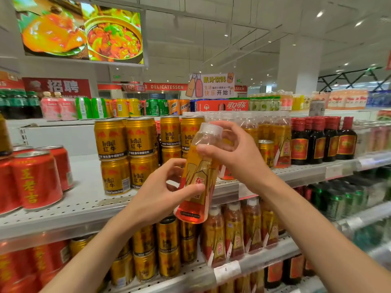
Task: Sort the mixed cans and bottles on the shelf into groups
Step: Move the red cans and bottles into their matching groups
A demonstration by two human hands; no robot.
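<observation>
Amber bottle (200, 176) held in front of the shelf (88, 199), long axis near upright, white cap tilted up-right, base down-left; left hand (163, 193) fingers curl round its lower label, thumb pressing the front; right hand (232, 153) fingers pinch the neck just under the cap; gold cans (127, 155) behind the left fingers, matching bottles (273, 138) behind the right.

You have two hands in view, left (167, 187) and right (234, 153), and between them one clear plastic bottle of amber drink with a white cap (198, 176). On the grey metal shelf (84, 199) you can count at least seven gold Red Bull cans (110, 137) stacked in two tiers, three red herbal-tea cans (36, 178) at the left, and five dark glass bottles with red caps (321, 140) at the right. More rows behind blur together.
</observation>
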